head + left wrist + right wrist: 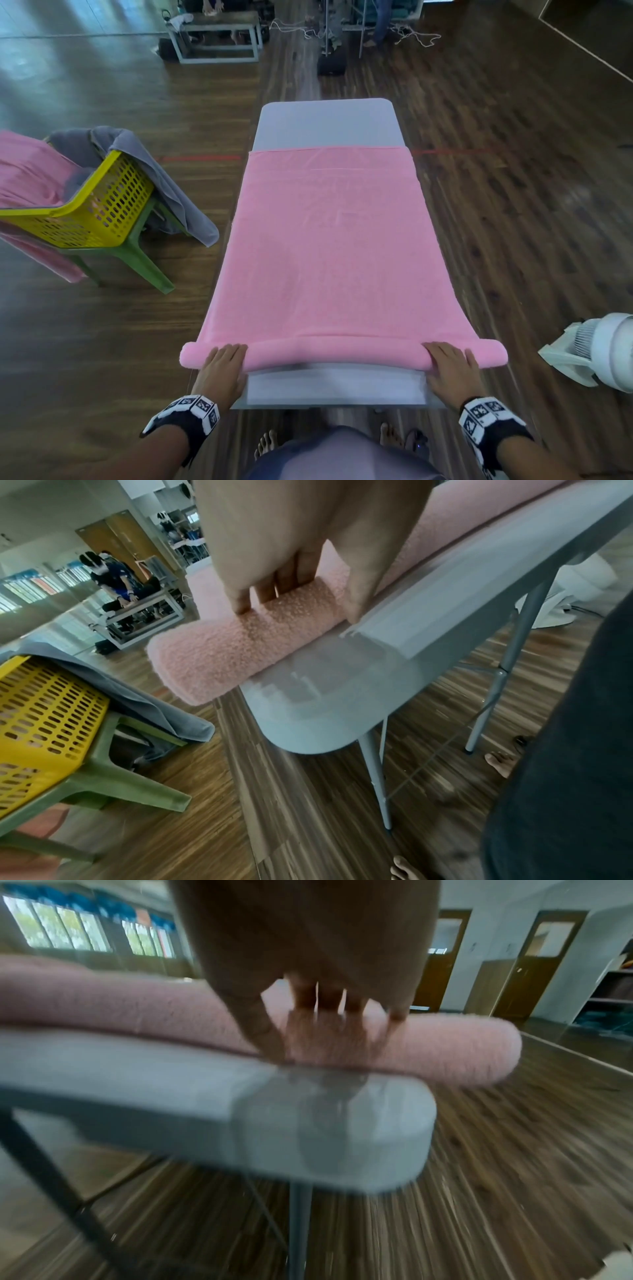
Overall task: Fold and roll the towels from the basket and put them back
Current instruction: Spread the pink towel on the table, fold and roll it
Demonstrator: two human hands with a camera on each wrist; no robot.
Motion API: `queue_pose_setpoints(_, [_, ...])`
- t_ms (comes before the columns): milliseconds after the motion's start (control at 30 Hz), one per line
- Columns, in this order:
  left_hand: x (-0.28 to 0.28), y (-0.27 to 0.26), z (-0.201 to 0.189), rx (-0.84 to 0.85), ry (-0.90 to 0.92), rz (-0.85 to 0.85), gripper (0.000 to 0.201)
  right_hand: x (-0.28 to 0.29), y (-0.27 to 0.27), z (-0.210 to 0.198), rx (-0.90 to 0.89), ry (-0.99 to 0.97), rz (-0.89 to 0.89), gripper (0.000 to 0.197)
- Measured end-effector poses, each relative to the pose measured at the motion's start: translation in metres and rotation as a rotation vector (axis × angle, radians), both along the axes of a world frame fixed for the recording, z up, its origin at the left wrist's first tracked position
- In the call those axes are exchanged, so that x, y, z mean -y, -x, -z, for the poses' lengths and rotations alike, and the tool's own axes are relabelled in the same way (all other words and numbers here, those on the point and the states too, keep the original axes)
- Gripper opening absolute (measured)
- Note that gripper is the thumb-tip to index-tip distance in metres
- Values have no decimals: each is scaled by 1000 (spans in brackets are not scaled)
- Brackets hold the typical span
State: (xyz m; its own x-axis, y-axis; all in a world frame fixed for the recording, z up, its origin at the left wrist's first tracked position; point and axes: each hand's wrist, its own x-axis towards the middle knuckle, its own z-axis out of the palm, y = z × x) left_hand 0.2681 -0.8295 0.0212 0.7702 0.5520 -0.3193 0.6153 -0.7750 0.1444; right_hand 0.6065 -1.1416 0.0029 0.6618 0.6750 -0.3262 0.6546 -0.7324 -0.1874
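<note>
I see the pink towel (329, 240) spread lengthwise along the narrow grey folding table (325, 123), with its near end wound into a roll (342, 353) that lies across the table close to my edge and sticks out past both long sides. My left hand (221, 368) sits on the roll toward its left end, my right hand (450, 370) toward its right end, palms down. In the left wrist view the fingers (240, 599) arch over the top of the roll and press into the terry, while the thumb (359, 599) comes down on the near side at the table surface; the hand cups the roll more than it clamps it. The right wrist view is blurred, but it shows much the same: fingers (329, 999) draped over the roll, thumb (263, 1031) down at its near side against the tabletop. Beyond the roll the flat part of the towel covers most of the table, leaving a bare strip at the far end and another strip between the roll and me.

To my left, well apart from the table, a yellow perforated basket (102, 205) rests tilted on a green plastic stool (137, 253). A grey towel (164, 185) hangs over its rim toward the table side, and another pink towel (30, 171) spills out on the far left. On the floor to my right stands a white fan (596, 353), near the roll's right end but not touching it. At the far end of the room there is a bench (215, 37) with cables on the wooden floor beside it.
</note>
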Motion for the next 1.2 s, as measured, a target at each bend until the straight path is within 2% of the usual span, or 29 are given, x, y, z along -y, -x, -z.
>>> queue_pose_setpoints(100, [0,3,0,0,-33,-27,29,9,6,12,30,-35,0,44])
queue_pose_setpoints(200, [-11,-6,0,75,-40,-45,50,-6,-8,-5,57,-17,-26,39])
queue_pose_setpoints(333, [-14,-12,5,81,-11,-116,51,-17,-21,-13,47,-124,53,43])
queue_pose_setpoints(467, [-8,0,12,36,22,-15,64,1,-10,4,52,-48,-36,48])
queue_pose_setpoints(533, [-5,1,7,-5,7,-6,48,8,-9,10,54,-10,-39,48])
queue_pose_setpoints(600, [-10,-3,2,31,-45,-12,26,0,-14,2,65,45,-37,44])
queue_pose_setpoints(667, [-19,-10,-1,60,-102,-14,40,-12,-24,-9,69,87,-31,38])
queue_pose_setpoints(767, [-26,-20,-5,63,-82,-67,52,-25,-32,-18,69,-75,57,41])
queue_pose_setpoints(867, [-18,-17,1,37,-58,-86,48,-19,-23,-12,4,-35,31,47])
queue_pose_setpoints(933, [-12,-10,6,3,-30,-44,47,-10,-15,-1,38,6,-1,51])
queue_pose_setpoints(1033, [-13,-8,3,-47,-29,-41,33,-9,-13,-2,56,65,10,43])
queue_pose_setpoints(1133, [-26,-19,-1,11,-82,-39,38,-24,-28,-14,69,137,-12,39])
queue_pose_setpoints(1200, [-32,-27,0,90,-90,-91,44,-31,-35,-21,75,66,48,44])
